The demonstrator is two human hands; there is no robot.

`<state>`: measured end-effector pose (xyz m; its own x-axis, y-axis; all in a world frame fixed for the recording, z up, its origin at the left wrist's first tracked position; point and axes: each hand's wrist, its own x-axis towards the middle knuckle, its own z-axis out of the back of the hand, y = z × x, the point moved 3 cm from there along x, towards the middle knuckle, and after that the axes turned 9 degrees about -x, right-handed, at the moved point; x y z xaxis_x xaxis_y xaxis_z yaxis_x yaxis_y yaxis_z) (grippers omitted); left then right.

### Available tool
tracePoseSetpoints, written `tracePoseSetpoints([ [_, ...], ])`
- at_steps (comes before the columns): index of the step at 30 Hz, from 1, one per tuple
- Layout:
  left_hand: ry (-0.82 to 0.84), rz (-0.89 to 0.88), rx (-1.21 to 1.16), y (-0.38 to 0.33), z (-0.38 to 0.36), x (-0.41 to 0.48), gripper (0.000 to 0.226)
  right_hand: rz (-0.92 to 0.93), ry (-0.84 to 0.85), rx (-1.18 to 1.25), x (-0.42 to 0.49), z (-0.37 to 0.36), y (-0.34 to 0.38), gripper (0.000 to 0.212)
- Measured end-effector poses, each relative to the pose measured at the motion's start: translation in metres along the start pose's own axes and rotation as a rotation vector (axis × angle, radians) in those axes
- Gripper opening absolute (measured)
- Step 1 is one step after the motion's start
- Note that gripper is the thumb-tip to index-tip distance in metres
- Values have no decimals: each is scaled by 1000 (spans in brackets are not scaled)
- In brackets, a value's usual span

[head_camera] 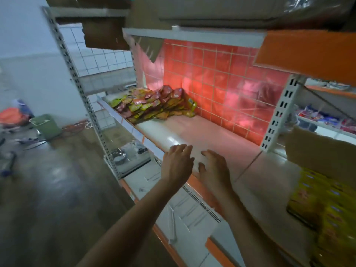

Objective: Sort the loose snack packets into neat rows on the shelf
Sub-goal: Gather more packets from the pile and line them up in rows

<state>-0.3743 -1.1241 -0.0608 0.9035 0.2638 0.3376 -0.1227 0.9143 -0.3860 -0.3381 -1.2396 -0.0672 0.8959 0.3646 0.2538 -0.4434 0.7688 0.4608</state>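
A loose heap of red, yellow and green snack packets lies at the far left end of the white shelf, against the red tiled back wall. My left hand and my right hand hover side by side over the shelf's front edge, palms down, fingers relaxed and holding nothing. Both hands are well to the right of the heap, with bare shelf between them and it.
Yellow packets are stacked at the right on the same shelf, with a cardboard box above them. A perforated white upright divides the bays. A lower shelf juts out beneath my arms. A green bin stands on the floor at left.
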Motion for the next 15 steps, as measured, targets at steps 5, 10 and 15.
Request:
tracePoseSetpoints([
  [5,-10,58,44,58,8,67,49,42,44,4,82,-31,30,42],
  [10,-5,137,49,111,10,120,54,74,88,-20,144,-59,55,44],
  [15,-84,166,2,169,16,173,46,90,99,-1,196,-94,82,44],
])
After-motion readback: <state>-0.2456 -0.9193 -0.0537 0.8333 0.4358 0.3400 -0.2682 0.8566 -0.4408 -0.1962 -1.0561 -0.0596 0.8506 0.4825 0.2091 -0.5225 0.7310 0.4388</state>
